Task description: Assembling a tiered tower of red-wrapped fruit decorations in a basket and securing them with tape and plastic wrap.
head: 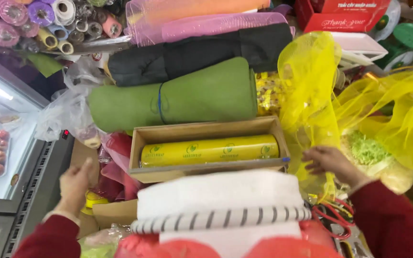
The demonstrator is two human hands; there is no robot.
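Cluttered worktop stacked with rolls: the right hand [328, 161], fingers curled on yellow mesh [311, 81] beside the boxed yellow film roll [210, 151], could snag it; the left hand [75, 184] hangs loosely open, empty.

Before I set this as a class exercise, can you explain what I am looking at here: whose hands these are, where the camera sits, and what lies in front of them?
There is one picture, from a camera worn on a person's head, looking down. No machine: both red-sleeved hands are the person's own. The left hand is raised and open, holding nothing. The right hand touches yellow mesh at the end of an open cardboard box that holds a yellow roll of wrap. Behind lie a green roll and a black roll. In front sit white foam sheets; red-handled scissors lie at the right.
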